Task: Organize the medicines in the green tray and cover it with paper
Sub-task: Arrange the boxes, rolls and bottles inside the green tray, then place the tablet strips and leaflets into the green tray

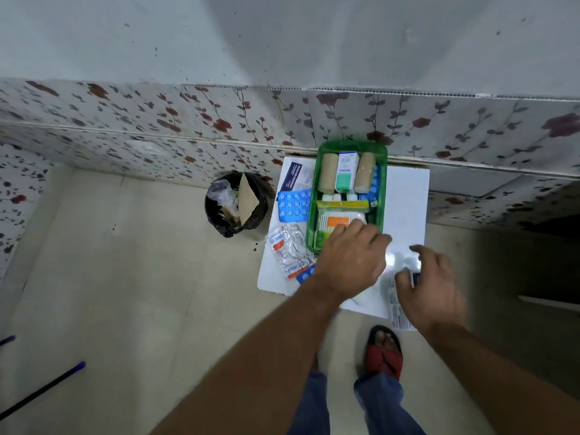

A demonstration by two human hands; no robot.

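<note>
The green tray sits on a white board against the wall. It holds two beige bandage rolls, a white and green box, small white bottles, blue strips and a cotton pack. My left hand lies over the tray's near end, fingertips on the cotton pack, fingers apart. My right hand hovers just right of it, fingers curled on a clear shiny packet. A blue blister strip, a silver strip and a dark blue leaflet lie left of the tray.
A black bin lined with a bag and holding brown paper stands on the floor left of the board. A printed leaflet lies at the board's near right edge. My sandalled foot is below the board. A dark stick lies at the lower left.
</note>
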